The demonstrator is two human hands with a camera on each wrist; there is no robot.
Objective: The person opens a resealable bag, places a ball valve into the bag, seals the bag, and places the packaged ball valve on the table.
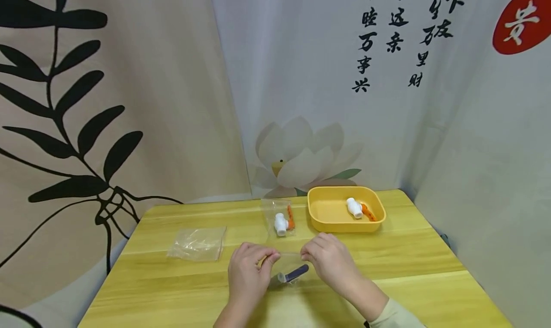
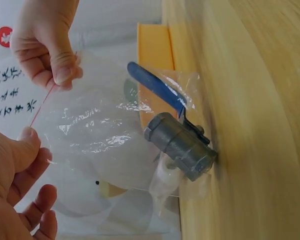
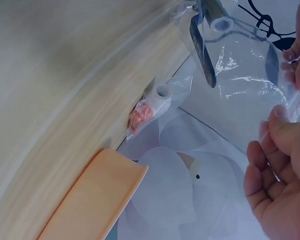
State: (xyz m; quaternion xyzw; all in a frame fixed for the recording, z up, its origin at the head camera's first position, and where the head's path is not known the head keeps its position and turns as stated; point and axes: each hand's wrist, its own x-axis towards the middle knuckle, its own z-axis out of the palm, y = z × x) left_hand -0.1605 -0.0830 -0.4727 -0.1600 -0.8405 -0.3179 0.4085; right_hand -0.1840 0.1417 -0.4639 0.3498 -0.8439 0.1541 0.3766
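Note:
Between my hands a clear zip bag (image 2: 97, 125) hangs by its top edge, where a thin red line shows. My left hand (image 1: 251, 273) pinches one end of that edge between thumb and index finger. At the other end, my right hand (image 1: 331, 261) pinches it the same way. Inside the bag lies a grey metal ball valve (image 2: 177, 142) with a blue lever handle (image 2: 157, 85). In the head view the valve sits low in the bag, close over the table, its handle pointing right.
Beyond my hands, a white plastic valve (image 1: 281, 224) with an orange handle lies in its own clear bag. Another white-and-orange valve (image 1: 355, 207) rests in the yellow tray (image 1: 344, 227) at the back right. A flat clear bag (image 1: 198, 244) lies left on the wooden table (image 1: 172, 289).

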